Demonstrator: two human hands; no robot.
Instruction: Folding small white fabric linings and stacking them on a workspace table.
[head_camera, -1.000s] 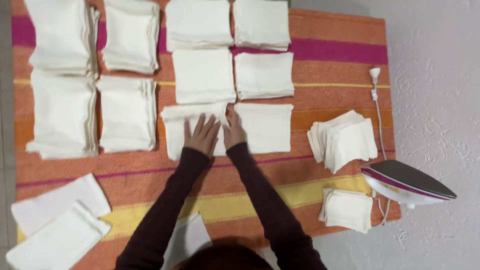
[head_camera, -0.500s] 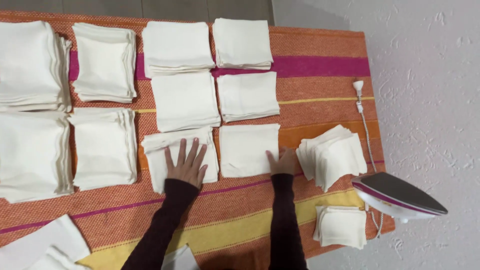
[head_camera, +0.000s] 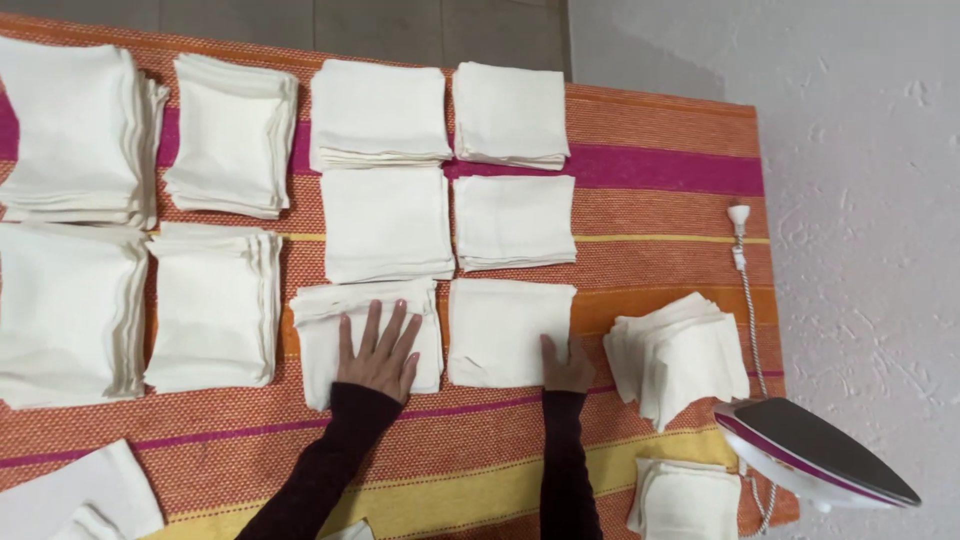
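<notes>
Cream-white folded cloths are laid out in neat stacks all over an orange, pink and yellow striped table cover (head_camera: 650, 130). 2 stacks in the front row are being touched: the left hand (head_camera: 379, 352) is spread flat, fingers open, palm down on the left front stack (head_camera: 320, 335), nothing gripped, while the right hand (head_camera: 566, 366) is pressed on the near right corner of the right front stack (head_camera: 505, 325), fingers curled loosely at its edge; whether cloth is actually pinched can't be told. Both stacks sit just beside each other, barely apart. A fanned, messier pile (head_camera: 680, 355) is seen near the right hand, and an iron (head_camera: 815, 452) with a purple-trimmed soleplate is parked at the table's right edge, cord (head_camera: 745, 290) trailing behind it.
</notes>
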